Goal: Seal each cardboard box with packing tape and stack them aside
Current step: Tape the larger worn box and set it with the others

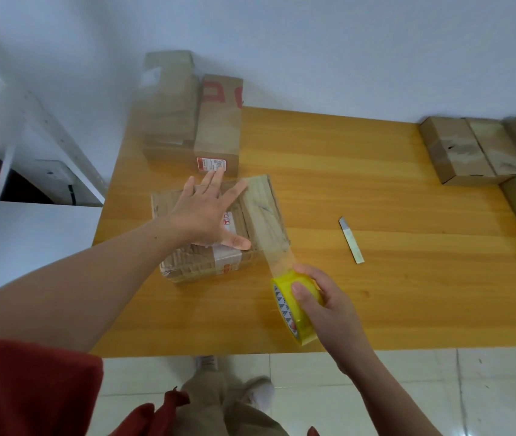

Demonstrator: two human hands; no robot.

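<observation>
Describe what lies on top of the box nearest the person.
The left hand rests flat on the box, and a tape strip runs over its right side. The hand hides part of the top.

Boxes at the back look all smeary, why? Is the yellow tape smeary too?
Head view: the back-left boxes and the boxes at the right edge are blurred, probably from camera motion; the yellow tape roll in the right hand and the box under the left hand look sharper.
</observation>
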